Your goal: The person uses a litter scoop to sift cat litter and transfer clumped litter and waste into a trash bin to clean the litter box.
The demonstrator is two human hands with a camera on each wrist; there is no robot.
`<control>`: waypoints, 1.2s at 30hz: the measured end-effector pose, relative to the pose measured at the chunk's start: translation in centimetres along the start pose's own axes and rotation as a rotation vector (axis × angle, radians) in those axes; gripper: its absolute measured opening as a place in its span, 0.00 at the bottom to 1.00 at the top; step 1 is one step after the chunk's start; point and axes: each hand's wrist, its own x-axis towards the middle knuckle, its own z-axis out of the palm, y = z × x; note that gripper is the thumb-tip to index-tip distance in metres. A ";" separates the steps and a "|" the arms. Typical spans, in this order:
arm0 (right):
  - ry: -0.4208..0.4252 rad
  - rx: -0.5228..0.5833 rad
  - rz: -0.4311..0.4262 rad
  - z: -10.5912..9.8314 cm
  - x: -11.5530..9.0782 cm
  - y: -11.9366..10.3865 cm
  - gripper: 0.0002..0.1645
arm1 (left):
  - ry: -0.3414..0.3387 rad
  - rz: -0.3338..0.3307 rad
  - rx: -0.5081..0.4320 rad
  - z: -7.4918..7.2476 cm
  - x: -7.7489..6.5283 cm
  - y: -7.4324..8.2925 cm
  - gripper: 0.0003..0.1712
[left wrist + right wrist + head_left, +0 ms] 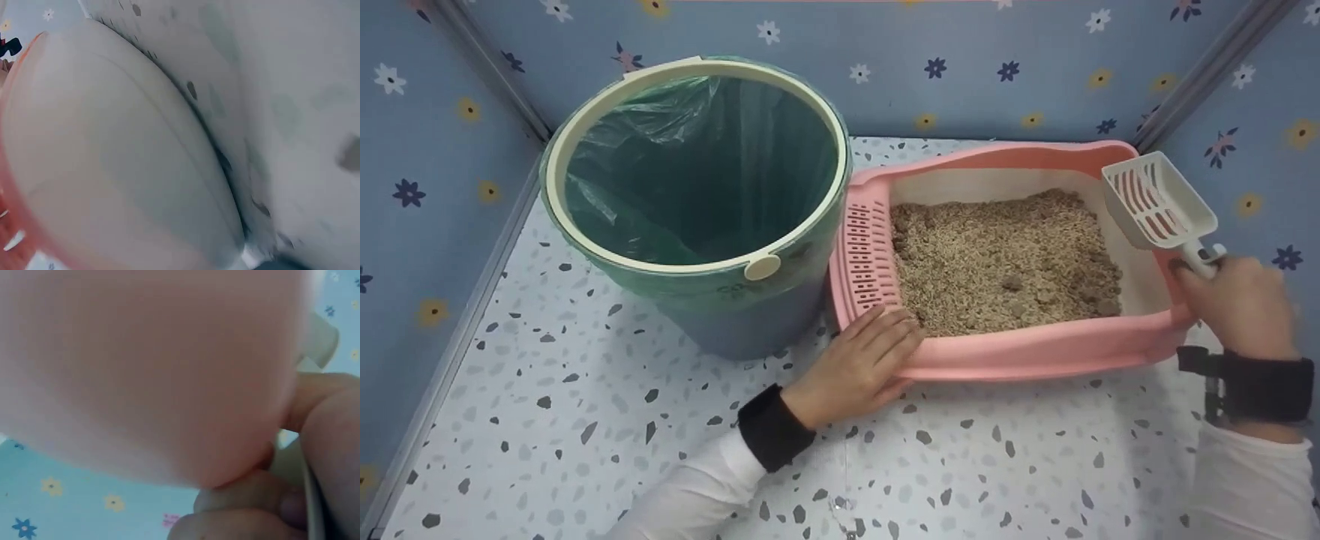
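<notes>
A pink litter box (1020, 352) with a slotted step at its left end holds brown granular litter (1005, 262) with some darker clumps. At its near left corner, my left hand (859, 367) grips the rim, fingers over the top and thumb on the outer side. The box's pale outer wall (112, 140) fills much of the left wrist view. My right hand (1241, 307) holds the handle of a white slotted litter scoop (1162, 199) at the box's right end. The scoop's basket is tilted over the right rim. In the right wrist view, a blurred pink surface hides most of the scoop.
Left of the box stands a tall bin (735, 315), lined with a green plastic bag (660, 120) under a cream rim ring (559, 150). Blue flowered panels (885, 45) enclose the back and both sides. The speckled white floor (585, 412) extends in front.
</notes>
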 end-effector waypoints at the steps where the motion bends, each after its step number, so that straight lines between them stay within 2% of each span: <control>1: -0.023 -0.003 -0.023 -0.2 -0.2 -0.4 0.38 | 0.054 0.011 0.014 -0.9 -0.3 -0.1 0.33; 5: -0.115 -0.040 -0.136 -0.7 -0.8 -2.4 0.44 | 0.327 0.037 0.054 -5.2 -1.4 -0.8 0.21; 9: -0.161 -0.089 -0.263 -1.1 -0.9 -4.6 0.44 | 0.669 -0.016 0.114 -9.9 -1.9 -2.0 0.12; 11: -0.177 -0.111 -0.327 -1.2 -0.8 -5.5 0.42 | 0.846 -0.091 0.151 -11.8 -1.8 -2.8 0.11; 13: -0.189 -0.139 -0.385 -1.3 -0.7 -6.3 0.40 | 0.992 -0.201 0.171 -13.4 -1.8 -3.6 0.14; 14: -0.194 -0.157 -0.408 -1.3 -0.5 -6.7 0.39 | 1.048 -0.265 0.174 -14.1 -1.9 -4.0 0.15; 16: -0.206 -0.191 -0.460 -1.2 -0.3 -7.5 0.37 | 1.113 -0.388 0.161 -15.6 -2.2 -5.1 0.16; 18: -0.219 -0.219 -0.500 -1.0 -0.2 -8.2 0.35 | 1.122 -0.508 0.122 -17.0 -2.6 -6.3 0.18; 20: -0.236 -0.237 -0.528 -0.7 -0.2 -8.9 0.34 | 1.085 -0.619 0.061 -18.2 -3.1 -7.5 0.19; 23: -0.249 -0.255 -0.560 -0.2 -0.3 -9.9 0.32 | 0.971 -0.766 -0.055 -19.5 -4.0 -9.4 0.22; 26: -0.232 -0.280 -0.626 0.2 -0.6 -10.8 0.31 | 0.862 -0.900 -0.206 -20.1 -4.6 -11.4 0.19; 29: -0.238 -0.311 -0.669 0.5 -0.9 -11.7 0.31 | 0.842 -1.031 -0.499 -20.4 -4.7 -13.3 0.20; 32: -0.303 -0.333 -0.681 0.6 -1.0 -12.7 0.31 | 0.881 -1.142 -0.831 -20.7 -4.5 -15.0 0.22; 34: -0.366 -0.343 -0.679 0.5 -1.0 -13.3 0.29 | 0.891 -1.166 -1.003 -20.7 -4.6 -16.0 0.23; 36: -0.420 -0.367 -0.686 0.6 -0.9 -13.9 0.28 | 0.898 -1.142 -1.174 -20.4 -4.6 -16.8 0.25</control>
